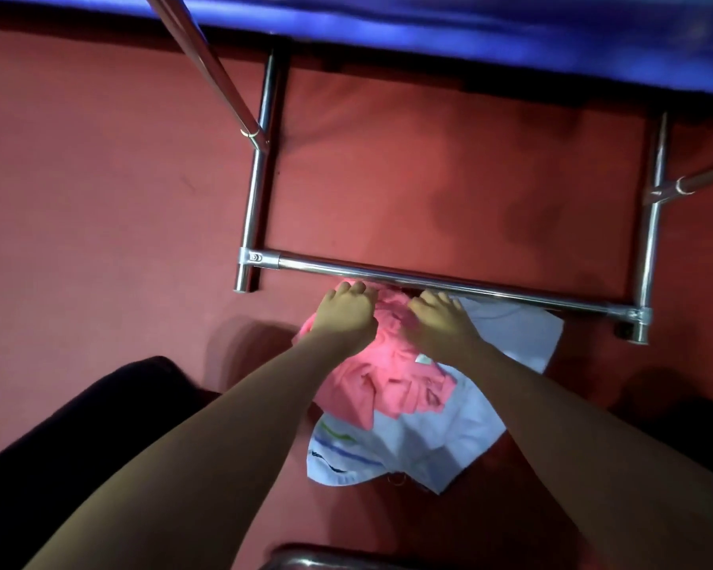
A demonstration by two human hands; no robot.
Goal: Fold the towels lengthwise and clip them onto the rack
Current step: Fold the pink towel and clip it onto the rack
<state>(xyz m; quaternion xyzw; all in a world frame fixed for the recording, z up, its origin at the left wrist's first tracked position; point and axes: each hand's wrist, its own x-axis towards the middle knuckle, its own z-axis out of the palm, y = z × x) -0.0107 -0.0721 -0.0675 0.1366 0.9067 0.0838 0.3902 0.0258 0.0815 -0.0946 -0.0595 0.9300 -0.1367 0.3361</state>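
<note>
Red carpeted floor (99, 178) carries a crumpled pink towel (381, 388) atop a white striped towel (408, 446), just at 6 o'clock of the chrome tubular rack (429, 281); its small label is unreadable. Left hand (346, 314) and right hand (441, 322) grip pink folds.

I see the rack (449, 288) as polished metal tubing, bright and glossy. The pink towel (387, 376) looks like soft matt cloth, crumpled; the white towel (429, 442) beneath is smoother matt cloth. The floor (99, 199) reads dull red, while the blue padding (470, 22) above shines like vinyl.
</note>
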